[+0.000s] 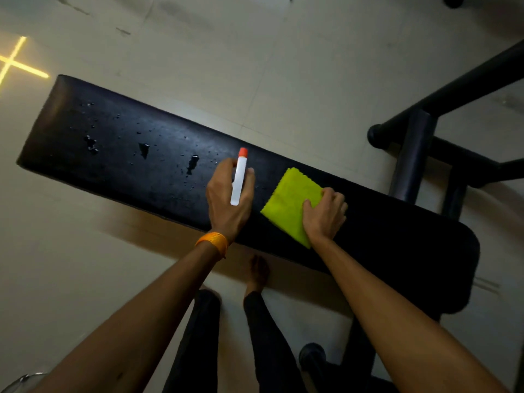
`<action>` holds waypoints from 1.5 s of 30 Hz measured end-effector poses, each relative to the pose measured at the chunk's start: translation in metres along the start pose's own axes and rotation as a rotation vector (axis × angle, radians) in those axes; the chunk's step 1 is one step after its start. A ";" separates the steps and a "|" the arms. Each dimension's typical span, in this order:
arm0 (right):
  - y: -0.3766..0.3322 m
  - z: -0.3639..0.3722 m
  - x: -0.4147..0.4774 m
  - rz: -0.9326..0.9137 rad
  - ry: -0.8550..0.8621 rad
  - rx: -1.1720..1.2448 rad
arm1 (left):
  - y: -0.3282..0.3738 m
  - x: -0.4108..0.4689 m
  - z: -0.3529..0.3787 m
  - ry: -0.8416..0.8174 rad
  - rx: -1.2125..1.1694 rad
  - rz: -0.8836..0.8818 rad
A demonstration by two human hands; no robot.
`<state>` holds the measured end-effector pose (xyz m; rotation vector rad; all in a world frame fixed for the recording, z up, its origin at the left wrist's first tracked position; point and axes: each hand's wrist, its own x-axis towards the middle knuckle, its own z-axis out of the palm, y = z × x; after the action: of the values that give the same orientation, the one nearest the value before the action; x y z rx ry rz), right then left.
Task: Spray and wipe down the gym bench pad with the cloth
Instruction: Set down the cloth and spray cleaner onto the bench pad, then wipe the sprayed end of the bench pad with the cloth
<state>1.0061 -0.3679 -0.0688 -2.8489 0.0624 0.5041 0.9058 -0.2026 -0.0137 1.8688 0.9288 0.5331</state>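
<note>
- The left hand (229, 199) grips the spray bottle (239, 177) over mid-surface; droplets (141, 150) dot the bench pad (113, 143) toward its left end
- The right hand (323, 214), fingers curled, presses the folded cloth (289, 205) near the front edge; spraying looks done; next, sweep the cloth leftward through the wet patch

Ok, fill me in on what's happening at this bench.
A person is cleaning a black gym bench pad. The left hand holds a white spray bottle with an orange tip above the pad, pointing toward its far left end. The right hand presses a folded yellow-green cloth flat on the pad. Droplets sit across the left part of the pad, unwiped, so spraying has happened there and wiping is yet to reach it.
</note>
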 end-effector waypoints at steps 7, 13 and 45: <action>0.006 0.001 0.003 0.391 -0.091 0.389 | 0.012 0.012 0.034 0.019 -0.063 0.036; 0.006 -0.009 0.009 0.307 -0.088 0.573 | 0.024 0.015 0.050 0.029 -0.111 0.044; -0.199 0.008 -0.179 0.058 -0.614 1.268 | -0.068 0.018 -0.182 -0.294 -0.123 -0.236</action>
<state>0.8519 -0.1730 0.0316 -1.4064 0.2441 0.8992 0.7655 -0.0685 0.0082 1.6445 0.8818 0.1618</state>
